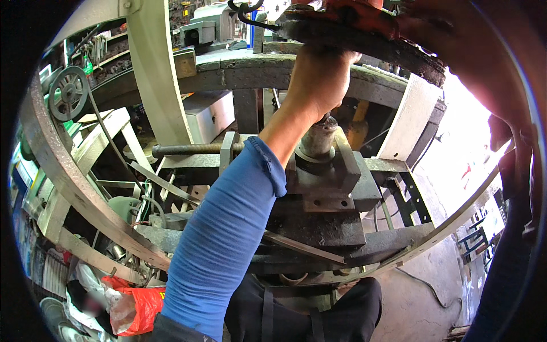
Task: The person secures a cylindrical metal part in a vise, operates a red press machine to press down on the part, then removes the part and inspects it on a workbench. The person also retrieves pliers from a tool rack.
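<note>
My left hand (322, 80), in a blue sleeve, is closed in a fist just under a dark, grimy metal part (336, 35) with a long flat edge. What lies inside that fist is hidden. Below it, a thin metal tip (326, 117) meets the top of an upright steel cylinder (318, 139), which stands between thick metal blocks. In shadow at the upper right, my right hand (424, 25) is at the far side of the same dark part, with its fingers around the edge by a red piece (359, 16). The top edge cuts this part off.
A heavy metal frame with pale uprights (156, 68) and a cross beam (239, 73) surrounds the work. A threaded rod (188, 149) juts to the left. At far left hangs a spoked handwheel (69, 93); a red plastic bag (139, 308) lies below. A cable (427, 282) crosses the floor.
</note>
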Motion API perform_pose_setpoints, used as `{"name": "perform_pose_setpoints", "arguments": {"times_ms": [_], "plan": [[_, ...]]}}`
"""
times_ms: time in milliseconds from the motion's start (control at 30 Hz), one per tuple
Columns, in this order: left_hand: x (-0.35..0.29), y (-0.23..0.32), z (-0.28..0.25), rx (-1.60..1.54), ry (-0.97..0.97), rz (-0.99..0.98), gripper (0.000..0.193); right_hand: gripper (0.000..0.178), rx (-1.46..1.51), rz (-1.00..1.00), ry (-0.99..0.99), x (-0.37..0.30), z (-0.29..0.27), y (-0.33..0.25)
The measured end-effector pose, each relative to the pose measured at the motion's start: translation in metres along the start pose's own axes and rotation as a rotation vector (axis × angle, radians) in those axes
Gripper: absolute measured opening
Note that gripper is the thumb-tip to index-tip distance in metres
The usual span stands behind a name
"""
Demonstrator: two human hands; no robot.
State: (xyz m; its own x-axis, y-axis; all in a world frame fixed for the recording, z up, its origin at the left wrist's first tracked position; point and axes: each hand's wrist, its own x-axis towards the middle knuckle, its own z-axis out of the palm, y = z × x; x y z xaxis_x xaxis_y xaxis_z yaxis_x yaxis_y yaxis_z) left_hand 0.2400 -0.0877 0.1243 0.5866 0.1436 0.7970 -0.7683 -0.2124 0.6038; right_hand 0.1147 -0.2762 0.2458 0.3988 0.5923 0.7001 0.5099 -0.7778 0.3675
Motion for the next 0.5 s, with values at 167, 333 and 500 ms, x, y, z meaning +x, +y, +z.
{"name": "perform_pose_setpoints", "arguments": {"times_ms": [167, 333, 500], "plan": [[0.003, 0.001, -0.004, 0.026, 0.015, 0.023, 0.03, 0.034, 0.27, 0.279, -0.133, 0.021, 0.003, -0.001], [0.004, 0.002, -0.006, 0.042, 0.022, 0.032, 0.026, 0.034, 0.631, 0.218, -0.183, 0.022, 0.013, 0.019], [0.006, 0.001, 0.002, 0.035, 0.02, 0.046, 0.022, 0.035, 0.714, 0.243, -0.262, 0.023, 0.009, 0.028]]}}
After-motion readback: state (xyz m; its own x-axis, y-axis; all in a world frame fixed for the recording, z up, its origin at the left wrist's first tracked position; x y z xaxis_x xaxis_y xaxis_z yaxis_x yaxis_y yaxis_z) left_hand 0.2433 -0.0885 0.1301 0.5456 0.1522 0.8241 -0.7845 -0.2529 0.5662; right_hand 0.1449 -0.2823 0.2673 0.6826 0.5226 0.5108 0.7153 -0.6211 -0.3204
